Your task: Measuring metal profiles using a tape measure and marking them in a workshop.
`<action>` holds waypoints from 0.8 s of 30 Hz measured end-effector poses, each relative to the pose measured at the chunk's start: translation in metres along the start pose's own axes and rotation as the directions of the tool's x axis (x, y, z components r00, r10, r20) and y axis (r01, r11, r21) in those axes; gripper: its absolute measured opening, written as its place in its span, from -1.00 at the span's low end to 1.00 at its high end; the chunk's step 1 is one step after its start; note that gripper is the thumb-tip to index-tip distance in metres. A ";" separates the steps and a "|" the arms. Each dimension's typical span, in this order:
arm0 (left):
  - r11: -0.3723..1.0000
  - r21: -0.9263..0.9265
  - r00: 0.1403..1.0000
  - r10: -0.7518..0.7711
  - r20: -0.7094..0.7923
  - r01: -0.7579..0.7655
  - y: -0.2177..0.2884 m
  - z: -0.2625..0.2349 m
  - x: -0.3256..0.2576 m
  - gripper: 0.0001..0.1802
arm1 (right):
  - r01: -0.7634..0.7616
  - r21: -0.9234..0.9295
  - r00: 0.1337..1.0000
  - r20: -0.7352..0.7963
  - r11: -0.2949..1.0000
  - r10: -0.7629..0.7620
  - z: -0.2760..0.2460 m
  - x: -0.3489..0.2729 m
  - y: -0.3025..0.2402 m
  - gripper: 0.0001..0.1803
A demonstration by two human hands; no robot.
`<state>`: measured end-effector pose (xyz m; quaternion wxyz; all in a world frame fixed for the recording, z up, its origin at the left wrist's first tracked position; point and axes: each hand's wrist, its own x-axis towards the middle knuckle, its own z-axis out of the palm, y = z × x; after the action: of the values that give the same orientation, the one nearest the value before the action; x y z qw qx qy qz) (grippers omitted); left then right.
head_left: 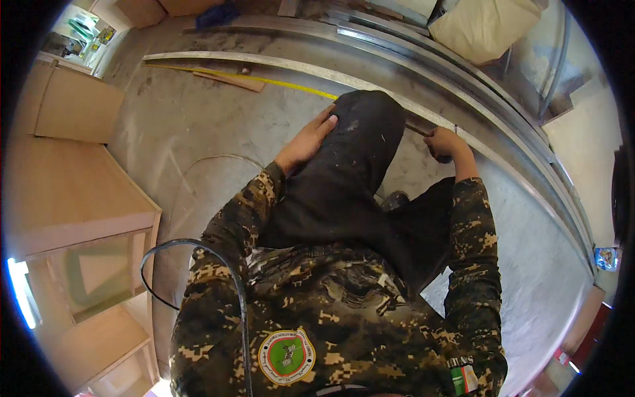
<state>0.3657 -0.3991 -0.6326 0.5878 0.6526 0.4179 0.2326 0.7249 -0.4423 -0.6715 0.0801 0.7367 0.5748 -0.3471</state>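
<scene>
Yellow tape [291, 85] beside long metal strip [264, 62]

Left grip [311, 139] loosely spread, flat on dark cloth trousers [360, 142]; right grip [447, 143] curled round a dark object [442, 157]. The thin tape runs toward the left edge of the concrete floor [159, 122].

Yellow tape [297, 87] part-hidden behind knee [372, 112]; right hand [446, 142] partly covers dark object [442, 158].
</scene>
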 end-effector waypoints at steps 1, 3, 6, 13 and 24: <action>0.997 -0.074 0.999 0.007 0.038 -0.004 -0.011 -0.001 0.005 -0.35 | 0.089 -0.099 0.996 0.005 0.991 -0.089 0.000 0.001 0.001 -0.66; 0.989 -0.149 0.997 0.018 0.077 -0.006 -0.025 0.000 0.011 -0.39 | 0.174 -0.196 0.985 0.018 0.965 -0.174 0.002 0.002 0.002 -0.66; 0.996 0.084 0.994 0.045 -0.104 -0.036 -0.028 0.005 0.020 -0.51 | 0.001 -0.002 0.998 -0.055 1.000 -0.001 0.007 0.004 0.003 -0.67; 0.847 0.463 0.951 0.307 -0.025 -0.261 -0.011 0.004 0.043 -0.71 | 0.033 -0.025 0.991 -0.126 0.999 -0.036 0.012 0.008 0.004 -0.67; 0.905 0.276 0.936 0.349 -0.039 -0.325 -0.007 0.018 0.055 -0.77 | 0.004 -0.088 0.997 -0.076 0.996 -0.010 0.012 0.006 0.006 -0.66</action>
<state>0.4078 -0.3647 -0.6530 0.4272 0.7768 0.3515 0.3009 0.7255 -0.4454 -0.6860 0.0891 0.7432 0.5947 -0.2934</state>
